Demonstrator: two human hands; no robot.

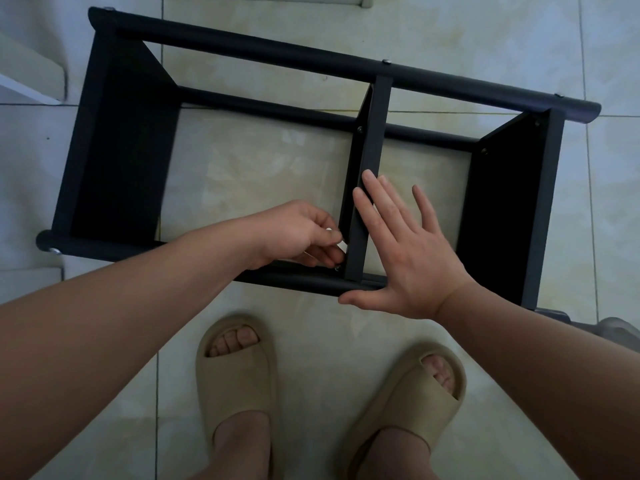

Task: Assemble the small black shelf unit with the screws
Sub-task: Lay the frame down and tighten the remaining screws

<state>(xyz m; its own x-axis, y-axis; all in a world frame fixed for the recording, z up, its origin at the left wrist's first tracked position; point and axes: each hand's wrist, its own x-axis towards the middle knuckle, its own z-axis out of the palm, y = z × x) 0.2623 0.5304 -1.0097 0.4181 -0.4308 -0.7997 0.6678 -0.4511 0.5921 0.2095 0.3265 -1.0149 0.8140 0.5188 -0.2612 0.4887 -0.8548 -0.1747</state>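
The black shelf unit (242, 53) lies on its side on the tiled floor, its round posts running left to right and three shelf panels standing across them. My left hand (298, 233) pinches a small silver tool (337, 239) at a screw (336, 268) where the middle panel (369, 161) meets the near post. My right hand (405, 251) lies flat with straight fingers against the middle panel's edge, thumb along the near post. Other screw heads (386, 61) show on the far post.
My two feet in beige slippers (239, 368) stand on the floor just in front of the unit. A white furniture edge (31, 81) sits at the far left. A grey object (620, 332) lies at the right edge, near the shelf's right end.
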